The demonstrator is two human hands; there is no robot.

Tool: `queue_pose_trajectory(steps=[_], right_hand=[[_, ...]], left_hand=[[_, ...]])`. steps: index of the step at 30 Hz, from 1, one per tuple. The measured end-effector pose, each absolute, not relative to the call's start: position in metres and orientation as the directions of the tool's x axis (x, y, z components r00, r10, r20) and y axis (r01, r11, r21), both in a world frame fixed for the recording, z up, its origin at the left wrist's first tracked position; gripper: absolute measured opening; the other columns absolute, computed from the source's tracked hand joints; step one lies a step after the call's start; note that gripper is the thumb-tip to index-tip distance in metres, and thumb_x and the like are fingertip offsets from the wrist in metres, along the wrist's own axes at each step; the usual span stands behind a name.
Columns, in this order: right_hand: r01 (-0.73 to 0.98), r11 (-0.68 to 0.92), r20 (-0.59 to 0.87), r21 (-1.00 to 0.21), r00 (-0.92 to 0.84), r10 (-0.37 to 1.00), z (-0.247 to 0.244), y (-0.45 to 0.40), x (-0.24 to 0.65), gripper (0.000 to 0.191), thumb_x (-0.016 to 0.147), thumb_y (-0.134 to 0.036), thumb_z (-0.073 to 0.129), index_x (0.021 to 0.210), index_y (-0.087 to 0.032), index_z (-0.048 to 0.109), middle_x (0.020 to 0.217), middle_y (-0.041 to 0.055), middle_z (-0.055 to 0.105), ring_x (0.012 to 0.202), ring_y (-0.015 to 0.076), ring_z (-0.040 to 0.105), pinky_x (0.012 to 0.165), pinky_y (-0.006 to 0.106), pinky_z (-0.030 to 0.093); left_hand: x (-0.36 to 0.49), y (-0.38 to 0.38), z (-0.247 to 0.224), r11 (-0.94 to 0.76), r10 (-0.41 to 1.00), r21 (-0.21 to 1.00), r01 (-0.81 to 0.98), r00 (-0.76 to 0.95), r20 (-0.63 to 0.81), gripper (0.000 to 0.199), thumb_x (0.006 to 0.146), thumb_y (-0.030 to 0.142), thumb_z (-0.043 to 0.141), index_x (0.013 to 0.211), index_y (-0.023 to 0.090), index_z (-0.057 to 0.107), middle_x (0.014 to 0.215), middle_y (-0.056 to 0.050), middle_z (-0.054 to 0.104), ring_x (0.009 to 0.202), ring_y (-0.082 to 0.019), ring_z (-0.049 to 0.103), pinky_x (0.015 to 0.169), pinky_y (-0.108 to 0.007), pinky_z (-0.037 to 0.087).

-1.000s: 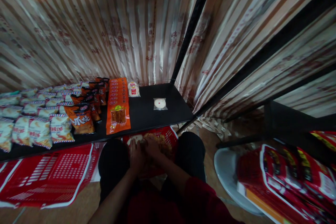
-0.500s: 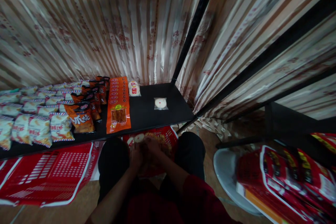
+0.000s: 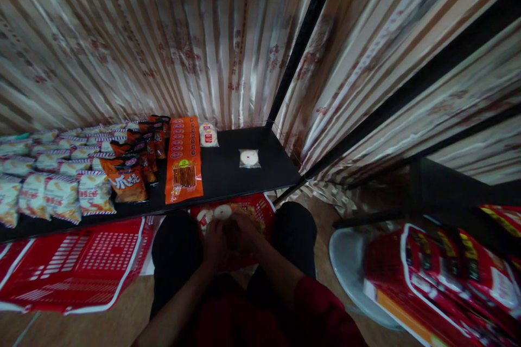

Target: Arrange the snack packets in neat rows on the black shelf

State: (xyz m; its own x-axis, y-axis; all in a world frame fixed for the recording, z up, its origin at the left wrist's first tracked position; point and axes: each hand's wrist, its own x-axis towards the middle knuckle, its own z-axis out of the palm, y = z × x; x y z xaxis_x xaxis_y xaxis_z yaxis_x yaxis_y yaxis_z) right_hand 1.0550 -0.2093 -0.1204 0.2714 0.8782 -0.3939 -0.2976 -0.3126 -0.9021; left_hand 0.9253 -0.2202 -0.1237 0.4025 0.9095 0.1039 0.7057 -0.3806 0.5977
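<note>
Between my knees is a red basket point(image 3: 266, 207) of packaged food. My left hand point(image 3: 215, 238) and my right hand point(image 3: 244, 230) are close together over it, fingers curled in dim light; what they hold, if anything, cannot be made out. Just beyond my fingers lie a round white packet point(image 3: 222, 211) and a second pale packet point(image 3: 204, 217). Up on the black shelf point(image 3: 222, 173) rest a clear packet with a round white item point(image 3: 249, 158), a white packet with a red label point(image 3: 208, 134) and a long orange packet strip point(image 3: 184, 160).
Rows of white snack bags point(image 3: 61, 198) and orange-black bags point(image 3: 126, 179) fill the shelf's left side. Below is another red basket point(image 3: 109, 260). At right are a grey-white stool point(image 3: 345, 260), red packages point(image 3: 484, 271) and black frame bars point(image 3: 303, 43). A striped curtain point(image 3: 183, 27) hangs behind.
Both hands have shifted slightly, and the round white packet beyond my fingers shows more clearly. The view has moved a little; the shelf items remain in place.
</note>
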Motion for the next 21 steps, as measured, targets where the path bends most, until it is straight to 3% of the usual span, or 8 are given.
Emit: queue_pose_trajectory(steps=[10, 15, 21], right_hand=[[-0.604, -0.331, -0.51, -0.725, 0.147, 0.848, -0.102, -0.227, 1.067, 0.026, 0.057, -0.02, 0.067, 0.082, -0.019, 0.064, 0.071, 0.0023, 0.069, 0.073, 0.0216, 0.067, 0.068, 0.034, 0.052], [-0.703, -0.308, -0.509, -0.641, 0.089, 0.856, -0.095, -0.235, 1.07, 0.04, 0.052, -0.015, 0.071, 0.091, -0.019, 0.064, 0.073, 0.0009, 0.07, 0.072, 0.0207, 0.067, 0.07, 0.032, 0.051], [-0.674, -0.269, -0.487, -0.688, 0.154, 0.859, -0.084, -0.246, 1.068, 0.046, 0.052, -0.024, 0.077, 0.096, -0.019, 0.066, 0.081, 0.0019, 0.072, 0.074, 0.0205, 0.067, 0.074, 0.033, 0.049]], left_hand=[[0.928, -0.231, -0.118, -0.383, 0.906, 0.653, 0.653, 0.404, 0.128, 0.037, 0.081, 0.01, 0.037, 0.112, 0.012, 0.057, 0.114, -0.014, 0.058, 0.111, -0.023, 0.053, 0.099, -0.044, 0.042], [0.931, -0.233, -0.116, -0.276, 0.942, 0.717, 0.64, 0.327, 0.071, 0.038, 0.081, 0.011, 0.037, 0.113, 0.01, 0.057, 0.114, -0.016, 0.059, 0.112, -0.024, 0.053, 0.1, -0.045, 0.04], [0.936, -0.23, -0.096, -0.059, 0.96, 0.852, 0.521, 0.263, -0.094, 0.036, 0.082, 0.021, 0.041, 0.114, 0.01, 0.054, 0.116, -0.017, 0.059, 0.112, -0.025, 0.053, 0.097, -0.043, 0.04]])
